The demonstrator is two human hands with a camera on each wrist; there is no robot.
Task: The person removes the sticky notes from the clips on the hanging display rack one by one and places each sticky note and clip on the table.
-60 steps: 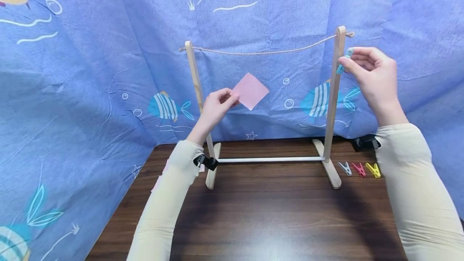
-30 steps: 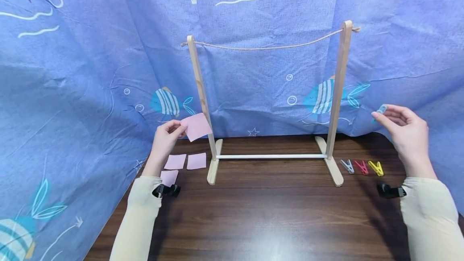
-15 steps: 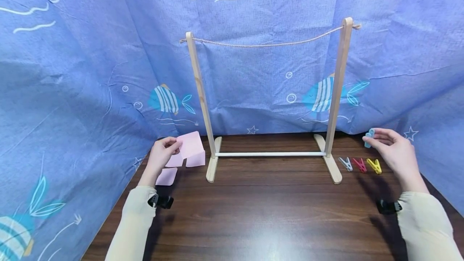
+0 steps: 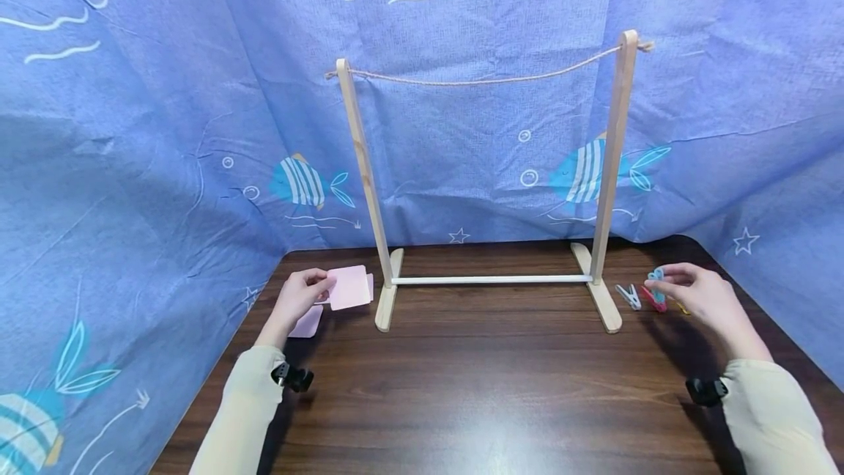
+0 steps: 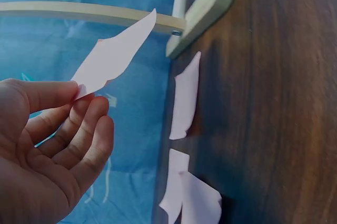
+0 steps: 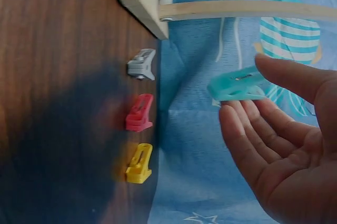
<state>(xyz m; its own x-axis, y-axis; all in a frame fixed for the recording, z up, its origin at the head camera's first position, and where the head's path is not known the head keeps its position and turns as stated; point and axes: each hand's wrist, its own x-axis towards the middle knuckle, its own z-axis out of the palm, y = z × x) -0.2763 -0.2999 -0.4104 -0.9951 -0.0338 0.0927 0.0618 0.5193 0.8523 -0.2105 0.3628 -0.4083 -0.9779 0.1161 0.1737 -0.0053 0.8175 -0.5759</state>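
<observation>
The right hand [image 4: 692, 295] pinches a blue clothespin [image 4: 656, 275] just above the red clothespin [image 4: 654, 299] at its 6 o'clock, while the left hand [image 4: 298, 299] pinches a pink paper square [image 4: 349, 287] above the table [image 4: 488, 387].

No readable text, label, brand, number or sign shows on anything in these views.
</observation>
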